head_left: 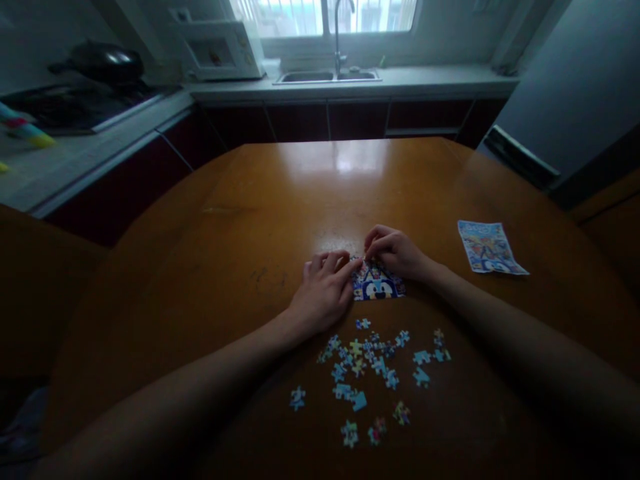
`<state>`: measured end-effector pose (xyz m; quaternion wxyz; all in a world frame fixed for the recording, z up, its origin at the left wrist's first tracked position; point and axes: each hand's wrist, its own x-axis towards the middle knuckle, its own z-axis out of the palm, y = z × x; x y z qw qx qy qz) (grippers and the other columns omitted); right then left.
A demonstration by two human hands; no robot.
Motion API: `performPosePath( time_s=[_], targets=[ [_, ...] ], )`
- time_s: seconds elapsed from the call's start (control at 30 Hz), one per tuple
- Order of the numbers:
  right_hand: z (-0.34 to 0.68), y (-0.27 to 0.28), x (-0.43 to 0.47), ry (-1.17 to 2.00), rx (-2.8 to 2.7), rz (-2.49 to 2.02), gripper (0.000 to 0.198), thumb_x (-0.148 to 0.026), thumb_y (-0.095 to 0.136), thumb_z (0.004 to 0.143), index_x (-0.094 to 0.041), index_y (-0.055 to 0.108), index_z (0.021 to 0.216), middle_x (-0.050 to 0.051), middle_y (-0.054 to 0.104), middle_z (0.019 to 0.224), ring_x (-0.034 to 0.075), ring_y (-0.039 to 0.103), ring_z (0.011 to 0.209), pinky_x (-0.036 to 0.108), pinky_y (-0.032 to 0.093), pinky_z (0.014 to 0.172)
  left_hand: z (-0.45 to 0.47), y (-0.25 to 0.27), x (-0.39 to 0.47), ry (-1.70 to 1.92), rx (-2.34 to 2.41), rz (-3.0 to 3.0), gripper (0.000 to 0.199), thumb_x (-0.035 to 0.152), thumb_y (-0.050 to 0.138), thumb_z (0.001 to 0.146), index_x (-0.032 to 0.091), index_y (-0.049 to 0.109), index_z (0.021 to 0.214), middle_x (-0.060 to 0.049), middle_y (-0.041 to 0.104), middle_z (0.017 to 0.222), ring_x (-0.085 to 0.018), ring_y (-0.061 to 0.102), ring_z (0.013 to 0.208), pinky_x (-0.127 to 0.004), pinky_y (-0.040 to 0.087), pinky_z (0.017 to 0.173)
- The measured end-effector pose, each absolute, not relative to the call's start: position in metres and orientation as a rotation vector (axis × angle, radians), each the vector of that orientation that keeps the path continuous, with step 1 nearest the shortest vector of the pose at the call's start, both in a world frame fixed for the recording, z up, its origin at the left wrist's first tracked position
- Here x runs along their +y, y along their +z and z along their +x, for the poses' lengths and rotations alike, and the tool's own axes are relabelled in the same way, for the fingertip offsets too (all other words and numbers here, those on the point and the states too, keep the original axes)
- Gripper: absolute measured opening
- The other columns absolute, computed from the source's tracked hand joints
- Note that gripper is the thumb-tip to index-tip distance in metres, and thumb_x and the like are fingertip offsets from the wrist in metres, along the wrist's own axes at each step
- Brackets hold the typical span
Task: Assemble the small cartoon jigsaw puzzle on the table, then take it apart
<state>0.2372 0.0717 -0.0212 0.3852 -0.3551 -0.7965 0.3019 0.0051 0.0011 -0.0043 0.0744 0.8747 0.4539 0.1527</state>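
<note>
A partly joined jigsaw puzzle [379, 288] lies on the table, with a blue cartoon dog face along its near edge. My left hand [327, 283] rests flat at the puzzle's left side, fingers apart, its index fingertip touching the upper left part. Over the upper edge, my right hand [393, 252] has thumb and fingers pinched together; whatever is between them is hidden. Loose puzzle pieces [356, 348] in blue, yellow and green are scattered on the near side of the puzzle. One stray piece [297, 398] lies off to the left of them.
A creased picture sheet [490, 248] lies on the wooden table [250, 220] to the right. Beyond the table are a counter with a sink [330, 77], a microwave [220, 50] and, at left, a stove with a black pan [105, 61]. A fridge [580, 87] stands at right.
</note>
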Motion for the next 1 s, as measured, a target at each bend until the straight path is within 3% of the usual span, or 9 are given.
performPosePath(
  time_s=[1.0],
  targets=[
    [0.2378, -0.019, 0.0718, 0.732, -2.126, -0.882, 0.031, -0.002, 0.052, 0.073, -0.019, 0.077, 0.07, 0.005, 0.066, 0.089, 0.016, 0.063, 0.081, 0.031, 0.05, 0.075, 0.0048, -0.0043, 0.0018, 0.448, 1.362, 2.619, 0.044, 0.026, 0.052, 0.099, 0.034, 0.056, 0.143, -0.008, 0.051, 0.14, -0.032, 0.038, 0.13, -0.054, 0.037, 0.106]
  ],
)
